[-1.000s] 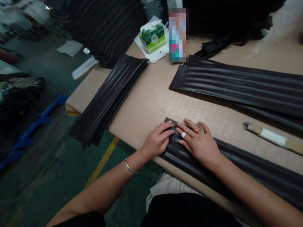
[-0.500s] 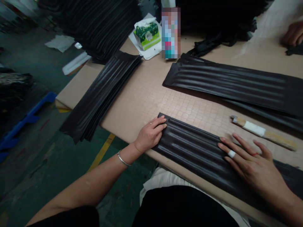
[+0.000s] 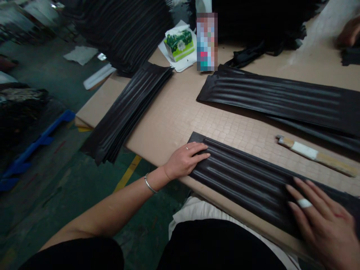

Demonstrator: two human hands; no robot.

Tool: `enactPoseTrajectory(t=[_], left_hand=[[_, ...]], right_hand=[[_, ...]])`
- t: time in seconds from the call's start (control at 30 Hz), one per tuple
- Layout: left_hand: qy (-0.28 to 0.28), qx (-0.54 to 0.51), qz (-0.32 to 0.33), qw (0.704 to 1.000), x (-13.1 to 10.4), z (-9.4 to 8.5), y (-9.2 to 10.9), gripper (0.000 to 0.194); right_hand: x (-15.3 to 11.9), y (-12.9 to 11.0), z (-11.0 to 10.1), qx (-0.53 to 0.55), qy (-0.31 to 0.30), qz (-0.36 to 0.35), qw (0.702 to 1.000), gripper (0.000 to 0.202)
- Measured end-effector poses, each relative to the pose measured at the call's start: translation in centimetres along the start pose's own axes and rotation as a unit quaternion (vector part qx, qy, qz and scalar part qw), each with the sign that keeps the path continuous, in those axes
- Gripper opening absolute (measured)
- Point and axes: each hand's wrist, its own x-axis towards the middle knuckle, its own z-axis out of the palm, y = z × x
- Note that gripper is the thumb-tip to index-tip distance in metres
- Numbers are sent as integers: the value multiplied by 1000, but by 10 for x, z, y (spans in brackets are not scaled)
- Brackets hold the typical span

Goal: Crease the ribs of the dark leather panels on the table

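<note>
A long dark ribbed leather-like panel [image 3: 242,176] lies along the near edge of the table. My left hand [image 3: 185,159] rests on its left end, fingers stretched flat across the surface. Farther right, my right hand [image 3: 320,213] is over the same panel with fingers spread, its fingertips on or just above the ribs. Neither hand grips anything. Beyond the right hand lies a tool with a tape-wrapped wooden handle [image 3: 306,150] and a short metal end.
Similar panels [image 3: 275,97] lie behind, and a stack of them [image 3: 129,108] overhangs the table's left edge. Tall dark piles [image 3: 123,33] stand at the back near a green tissue pack [image 3: 180,47]. Another person's hand [image 3: 348,35] shows at the far right.
My right hand has moved right and nearer along the panel. My left hand now lies flatter, reaching slightly farther onto it. The whole view has shifted a little.
</note>
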Motion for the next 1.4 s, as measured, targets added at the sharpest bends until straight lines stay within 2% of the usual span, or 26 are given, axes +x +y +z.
enactPoseTrajectory(t=[0.07, 0.17, 0.23, 0.3, 0.37, 0.43, 0.6, 0.7, 0.8, 0.9, 1.0, 1.1, 1.17, 1.23, 1.33, 1.4], left_hand=[[-14, 1, 9, 1000, 1, -1, -3, 53], [-8, -11, 19, 1000, 0, -2, -7, 53], [-4, -20, 23, 1000, -1, -2, -8, 51], [-2, -32, 20, 999, -1, -3, -9, 48], [0, -43, 15, 999, -1, -3, -11, 46], [7, -49, 13, 999, -1, -3, -12, 44], [5, -14, -10, 1000, -6, -6, -5, 44], [-3, 30, -53, 998, -16, -8, 9, 50], [-25, 44, -85, 995, -32, -7, 23, 61], [-65, 63, -92, 992, -45, 1, 28, 68], [-78, 88, -107, 987, -43, 7, 20, 69], [-87, 91, -118, 985, -24, 6, 9, 68], [-84, 89, -126, 984, -9, 5, 12, 66], [-58, 73, -124, 988, 6, 7, 30, 64], [-20, 5, -65, 998, 20, 20, 79, 60], [-43, -30, -18, 998, 24, 29, 109, 56]], right_hand=[[39, -42, 21, 4, -31, -64, 997, 48], [94, -99, 47, 13, -56, -119, 991, 44], [120, -122, 57, 19, -67, -133, 989, 40], [132, -128, 59, 21, -74, -132, 988, 37], [125, -115, 52, 12, -79, -121, 989, 35], [100, -87, 35, -11, -83, -101, 991, 35], [-2, 5, -19, -81, -62, -21, 995, 41], [-55, 33, -34, -121, -31, 51, 991, 44], [-85, 24, -33, -156, -7, 129, 979, 50], [-91, 8, -19, -173, -1, 191, 966, 59], [-78, 12, -9, -171, 6, 216, 961, 62], [-56, 23, -9, -156, 16, 222, 962, 59], [-40, 18, -11, -149, 30, 229, 962, 58], [-26, -3, -10, -125, 56, 213, 967, 57], [-9, -52, 2, -24, 76, 124, 989, 52], [-1, -77, 13, 30, 58, 71, 995, 48]])
